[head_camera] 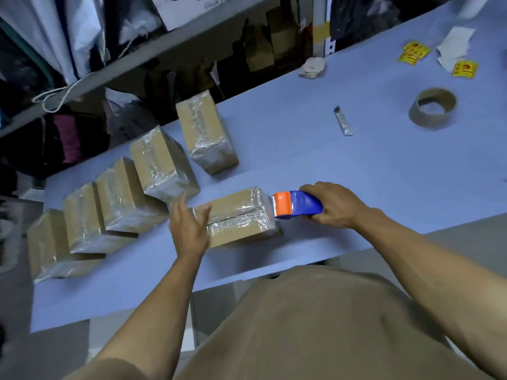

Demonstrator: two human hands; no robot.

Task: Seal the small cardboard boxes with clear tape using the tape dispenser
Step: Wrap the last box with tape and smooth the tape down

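Right hand (333, 205) grips tape dispenser (297, 204) at taped box (237, 216) end; left hand (188, 226) flat, released, on box; yellow labels (413, 52) beyond box, writing unreadable

A pale blue tabletop (356, 165) runs across the view from lower left to upper right. Behind its far edge stands a grey shelf (153, 54), and many bags hang under the shelf board; brown paper bags (260, 48) are in the dark space below it, and a pink bag (67, 138) is at the left. On top of the shelf lie white and grey plastic bags (68, 26), and a white cord (59, 96) hangs down over the edge. Below the near edge of the tabletop, a grey floor (16, 311) is visible. The light is dim and bluish
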